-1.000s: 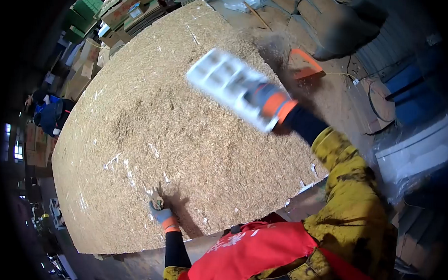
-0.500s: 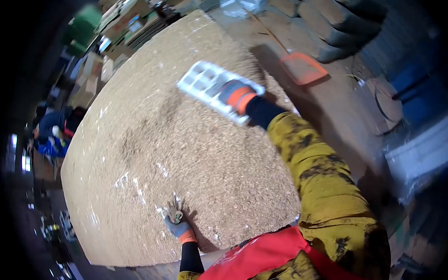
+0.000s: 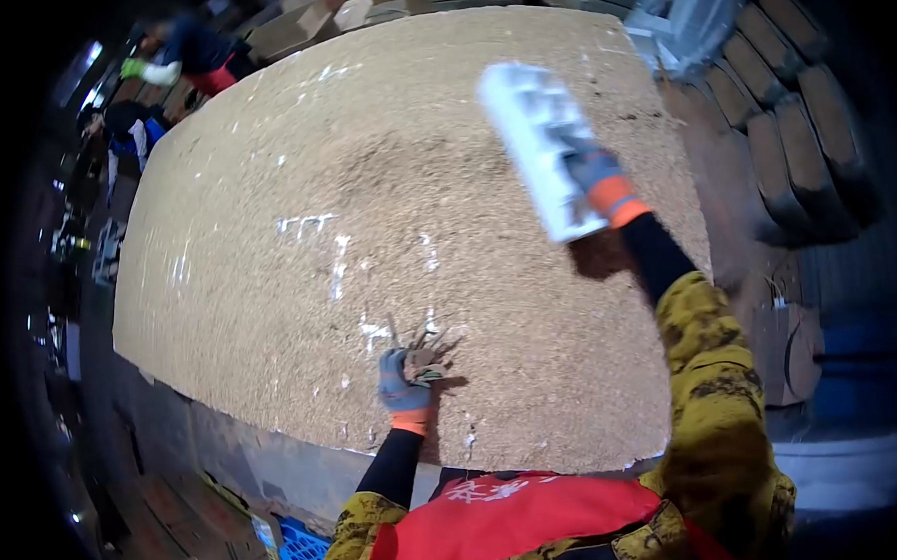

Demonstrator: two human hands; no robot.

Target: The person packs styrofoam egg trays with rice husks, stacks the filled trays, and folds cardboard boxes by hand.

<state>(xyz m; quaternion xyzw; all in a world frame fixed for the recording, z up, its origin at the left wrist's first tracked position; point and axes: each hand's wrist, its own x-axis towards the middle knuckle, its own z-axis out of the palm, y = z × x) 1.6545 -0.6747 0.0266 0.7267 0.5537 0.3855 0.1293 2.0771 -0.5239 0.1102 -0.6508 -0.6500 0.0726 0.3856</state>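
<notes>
Near the front edge of the big sawdust-like bed (image 3: 535,354), my left hand (image 3: 398,383), in a grey and orange glove, is closed around a small brownish thing (image 3: 427,362). Several thin prongs stick out of it and a bit of green shows; its exact kind I cannot make out. My right hand (image 3: 590,168), gloved alike, grips the long side of a white tray with compartments (image 3: 528,118). The tray is tilted and blurred by motion, over the right part of the bed. White streaks (image 3: 339,265) show through the sawdust left of the middle.
Two people (image 3: 193,64) are beyond the far left side of the bed. Stacked full sacks (image 3: 805,145) and clear plastic sheeting (image 3: 685,30) lie at the upper right. Cardboard boxes (image 3: 305,19) stand behind. A blue crate (image 3: 302,546) is below the front edge.
My view has turned, so the bed sits differently in it. My right hand has swung the tray from lying crosswise to pointing away from me. My left hand keeps its hold on the pronged thing.
</notes>
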